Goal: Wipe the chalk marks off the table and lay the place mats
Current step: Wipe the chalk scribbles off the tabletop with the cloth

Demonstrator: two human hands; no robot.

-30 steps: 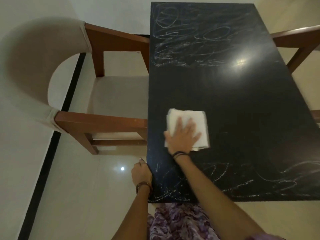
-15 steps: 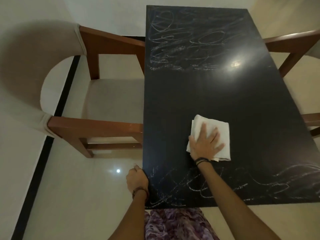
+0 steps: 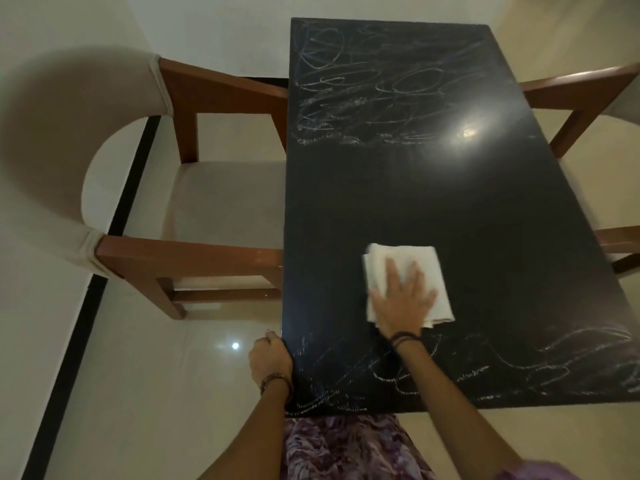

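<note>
Head view looks down on a long, glossy black rectangular tabletop [image 3: 450, 209] that runs away from the person. The right hand [image 3: 401, 299] lies flat with straight, spread fingers on a folded white cloth [image 3: 415, 261], pressing it against the dark surface a little nearer than the middle of the table; the cloth shows beyond the fingertips and at both sides of the palm, and thin dark bands circle that wrist. The left hand [image 3: 270, 358] is at the near left edge of the tabletop, its fingers curled over the rim and gripping it, a beaded bracelet on the wrist. White scribbled chalk marks [image 3: 374, 88] cover the far end of the table, and a second band of chalk scribbles [image 3: 485, 372] runs along the near edge, just below the cloth. The stretch between the two bands is dark and bears a bright lamp reflection. A wooden armchair with a beige padded seat and curved back [image 3: 207, 202] stands against the left side, and the brown wooden arm of another chair [image 3: 581, 91] shows at the right. Purple patterned fabric appears at the bottom edge.
</note>
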